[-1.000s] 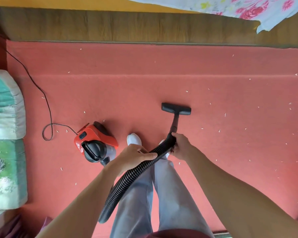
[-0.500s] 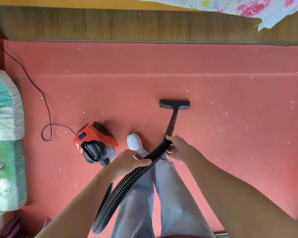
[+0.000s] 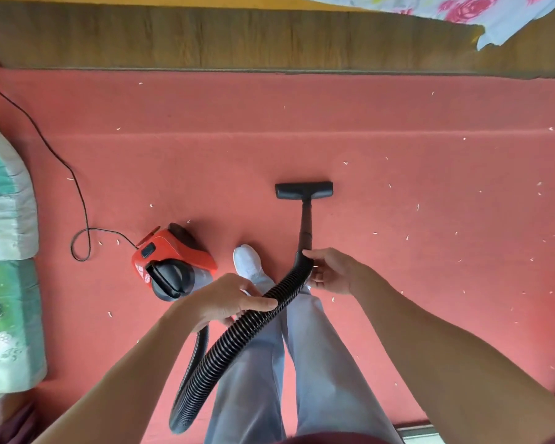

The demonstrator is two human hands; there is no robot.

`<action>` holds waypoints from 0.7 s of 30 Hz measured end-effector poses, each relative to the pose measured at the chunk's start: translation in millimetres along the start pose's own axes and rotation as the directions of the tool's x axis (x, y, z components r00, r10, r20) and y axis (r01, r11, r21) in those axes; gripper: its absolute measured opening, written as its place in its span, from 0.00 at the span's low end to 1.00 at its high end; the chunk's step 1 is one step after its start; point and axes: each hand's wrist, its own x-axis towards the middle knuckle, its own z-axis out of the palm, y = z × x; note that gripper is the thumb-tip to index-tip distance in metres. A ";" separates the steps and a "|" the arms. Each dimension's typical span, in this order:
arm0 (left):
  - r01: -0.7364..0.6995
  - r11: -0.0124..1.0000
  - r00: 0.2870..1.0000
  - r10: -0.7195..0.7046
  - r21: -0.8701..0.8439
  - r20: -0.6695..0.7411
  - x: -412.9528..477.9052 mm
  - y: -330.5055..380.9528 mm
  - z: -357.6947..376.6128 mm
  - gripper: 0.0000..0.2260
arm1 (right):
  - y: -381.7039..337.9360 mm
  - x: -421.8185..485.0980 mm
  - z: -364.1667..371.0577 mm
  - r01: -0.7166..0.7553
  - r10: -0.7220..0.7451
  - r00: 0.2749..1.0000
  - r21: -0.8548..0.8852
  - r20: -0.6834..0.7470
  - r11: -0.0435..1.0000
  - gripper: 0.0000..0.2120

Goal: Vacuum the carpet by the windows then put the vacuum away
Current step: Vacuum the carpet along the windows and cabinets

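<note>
While two hands (image 3: pixel 228 299) (image 3: pixel 332 270) hold one hose (image 3: pixel 237 334) — one vacuum (image 3: pixel 170 254) sits.

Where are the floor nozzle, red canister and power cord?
floor nozzle (image 3: pixel 304 190): head view, centre of the black head.
red canister (image 3: pixel 169 249): head view, red top shell.
power cord (image 3: pixel 82 203): head view, run just above the loop.

One wide-angle view is being taken from head height, aimed almost straight down at the carpet (image 3: pixel 430 187), whose far edge is caught along the top.
</note>
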 end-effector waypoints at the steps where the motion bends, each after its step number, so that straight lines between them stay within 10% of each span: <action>1: 0.005 1.000 1.000 -0.005 0.012 0.000 1.5 -0.7 -0.1 0.18 | 5.3 3.1 2.5 0.011 -0.011 1.000 0.013 -0.021 1.000 0.10; 10: -0.100 0.993 0.984 0.089 -0.063 -0.151 35.8 2.9 23.8 0.11 | -18.8 33.3 7.8 0.255 -0.233 0.947 0.071 -0.223 0.964 0.09; 21: -0.226 0.974 0.974 0.226 0.021 -0.007 35.3 60.8 12.2 0.13 | -33.9 10.3 -32.7 0.367 -0.285 0.925 0.393 -0.252 0.843 0.17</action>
